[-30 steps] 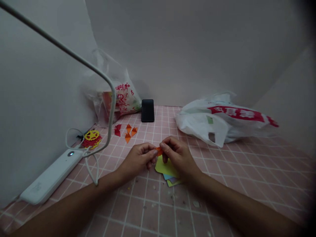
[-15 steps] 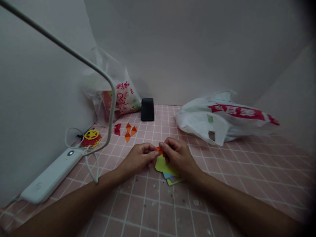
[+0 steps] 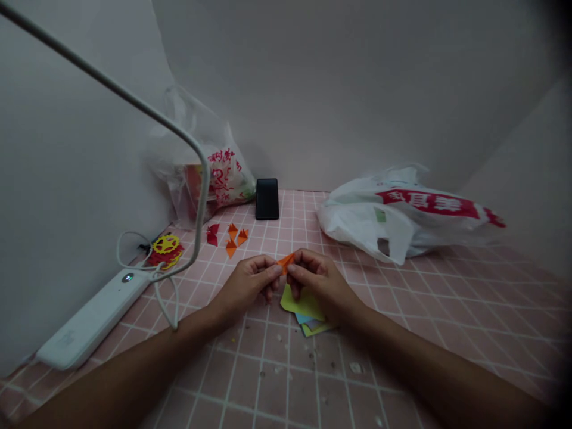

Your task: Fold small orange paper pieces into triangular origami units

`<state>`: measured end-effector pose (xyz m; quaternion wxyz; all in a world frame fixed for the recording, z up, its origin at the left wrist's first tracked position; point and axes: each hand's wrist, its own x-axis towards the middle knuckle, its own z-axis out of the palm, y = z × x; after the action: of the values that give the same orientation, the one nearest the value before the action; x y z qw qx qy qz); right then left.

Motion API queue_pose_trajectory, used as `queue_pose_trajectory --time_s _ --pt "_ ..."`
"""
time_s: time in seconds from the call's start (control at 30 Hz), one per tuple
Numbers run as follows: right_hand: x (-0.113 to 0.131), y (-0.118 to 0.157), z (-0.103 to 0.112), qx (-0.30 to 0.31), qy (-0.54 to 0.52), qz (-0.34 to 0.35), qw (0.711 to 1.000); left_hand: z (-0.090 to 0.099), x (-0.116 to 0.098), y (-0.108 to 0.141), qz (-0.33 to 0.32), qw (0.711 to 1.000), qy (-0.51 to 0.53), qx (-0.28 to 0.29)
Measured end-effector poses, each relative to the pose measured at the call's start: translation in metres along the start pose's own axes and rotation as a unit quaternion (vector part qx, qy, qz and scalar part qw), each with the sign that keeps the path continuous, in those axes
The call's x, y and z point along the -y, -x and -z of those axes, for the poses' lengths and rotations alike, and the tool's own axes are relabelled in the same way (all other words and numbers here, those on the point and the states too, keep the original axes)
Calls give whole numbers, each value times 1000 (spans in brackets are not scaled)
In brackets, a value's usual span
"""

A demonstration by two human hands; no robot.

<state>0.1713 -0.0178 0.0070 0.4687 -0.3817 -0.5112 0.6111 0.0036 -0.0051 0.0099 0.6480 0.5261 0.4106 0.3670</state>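
Note:
A small folded orange paper [image 3: 286, 262] is held between both hands near the middle of the view. My left hand [image 3: 258, 279] pinches its left side between thumb and fingers. On the right side, my right hand [image 3: 316, 275] grips it the same way. Below the right hand lies a stack of coloured paper sheets [image 3: 300, 304], yellow-green on top with blue and violet beneath, partly hidden by that hand. Several folded orange paper pieces [image 3: 231, 245] rest on the tiled surface beyond the left hand, beside a red folded piece [image 3: 213, 235].
A black phone [image 3: 267, 199] stands near the back wall. Plastic bags sit at the back left [image 3: 223, 179] and right [image 3: 370, 208]. At left are a white power strip [image 3: 96, 319], red and yellow cut-outs [image 3: 165, 245] and a cable [image 3: 134, 100] crossing the view.
The orange paper shows more between the fingertips and sits slightly higher. The fingers of both hands have shifted on it; the right thumb has moved lower.

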Motion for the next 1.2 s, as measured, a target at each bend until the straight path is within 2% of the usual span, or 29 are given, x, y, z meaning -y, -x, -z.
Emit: queue_pose_trajectory --time_s 0.23,0.6,0.83,1.0,1.1,1.2 --pt "-4 -2 2 17 -58 7 998 -1 2 1 31 997 66 12" --pt "-4 -4 3 6 -37 3 999 -1 -1 0 36 998 51 7" --pt "-2 -2 0 -38 46 -12 998 -1 0 1 10 1000 -2 15" --pt "1 -1 -1 -42 75 -5 996 -1 -5 3 -24 998 -59 0" --pt "1 -1 0 -46 160 38 985 -1 -7 3 -30 996 -85 -9" --pt "0 -1 2 -47 257 111 959 0 -6 2 -31 995 -92 -11"
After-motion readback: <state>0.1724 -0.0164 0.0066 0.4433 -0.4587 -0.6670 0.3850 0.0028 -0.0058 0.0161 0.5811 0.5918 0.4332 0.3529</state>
